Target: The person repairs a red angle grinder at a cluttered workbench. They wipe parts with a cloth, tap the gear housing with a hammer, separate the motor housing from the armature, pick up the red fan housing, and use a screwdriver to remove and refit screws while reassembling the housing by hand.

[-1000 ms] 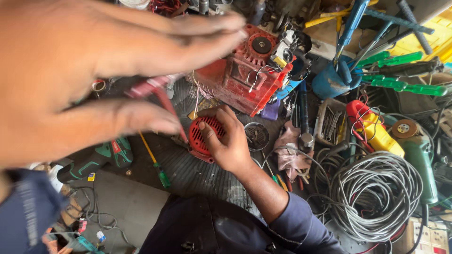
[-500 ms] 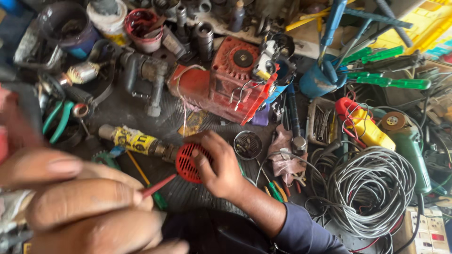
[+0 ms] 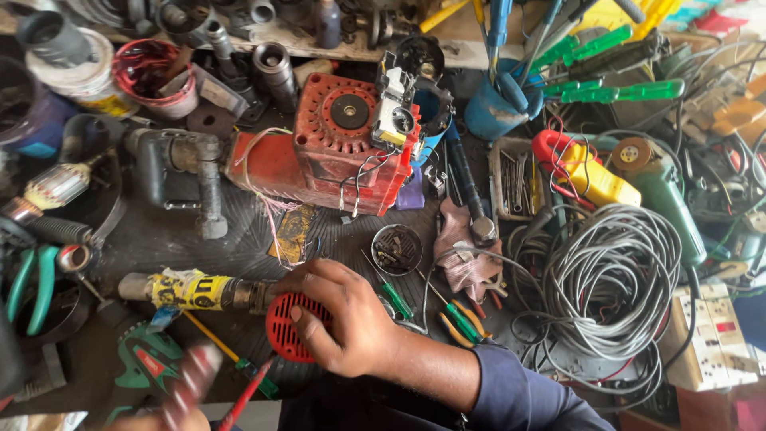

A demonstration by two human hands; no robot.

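Observation:
My right hand (image 3: 351, 319) reaches in from the lower right in a dark blue sleeve. It grips a round red vented cap (image 3: 279, 327) on the end of a metal tool shaft wrapped in yellow tape (image 3: 191, 289), which lies on the dark bench mat. My left hand (image 3: 152, 421) shows only as a blurred patch at the bottom edge. It holds a red screwdriver (image 3: 243, 395) whose tip points up toward the cap.
A red power tool housing (image 3: 343, 148) with loose wires lies behind. A small round tin of screws (image 3: 396, 249) and green-handled screwdrivers (image 3: 459, 319) sit right of the hand. A grey wire coil (image 3: 614, 279), yellow clamp meter (image 3: 594, 179), green grinder (image 3: 662, 191) and green pliers (image 3: 36, 283) crowd the bench.
My left hand, which filled the view close to the camera, has dropped to the bottom left edge with the screwdriver. My right hand has stayed on the red cap.

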